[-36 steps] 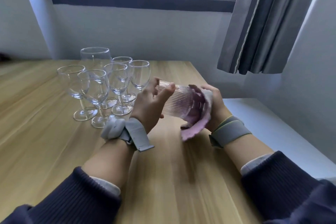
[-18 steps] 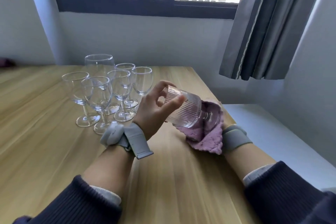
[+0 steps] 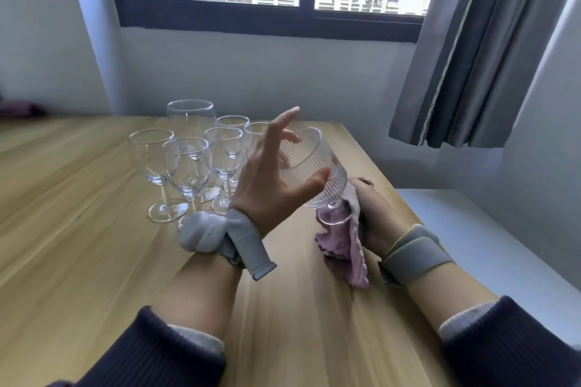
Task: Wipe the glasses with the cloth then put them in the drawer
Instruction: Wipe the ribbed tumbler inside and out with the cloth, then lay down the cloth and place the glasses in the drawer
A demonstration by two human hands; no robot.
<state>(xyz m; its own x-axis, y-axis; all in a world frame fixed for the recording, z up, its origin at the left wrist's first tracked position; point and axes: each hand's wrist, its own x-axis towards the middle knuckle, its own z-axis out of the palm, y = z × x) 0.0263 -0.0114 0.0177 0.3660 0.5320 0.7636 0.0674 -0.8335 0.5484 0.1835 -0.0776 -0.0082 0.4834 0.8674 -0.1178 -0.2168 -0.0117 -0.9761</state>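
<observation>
So the whole lower part of the view is being taken up by a wooden table, with a grey wall, a dark-framed window and a grey curtain being seen behind it, and a white ledge being seen just off the table's right edge. Toward the back of the table a cluster of six clear wine glasses is being kept upright, packed pretty close together, with the biggest one being seen at the rear. Nearer the camera, a ribbed stemmed glass is being held up off the table, tilted with its mouth up and to the left. Its stem and foot are being gripped through a pink cloth by the right hand, fingers wrapped round the bundle, with the rest of the cloth being left hanging down toward the tabletop. The left hand is being held spread wide beside the bowl, fingers straight and fanned; the thumb tip is being laid against the ribbed side, and whether the fingers are actually touching the rim can't really be told since they're being seen partly through the glass. Grey straps are being worn on both wrists, above dark sleeves. No drawer is being shown anywhere.
</observation>
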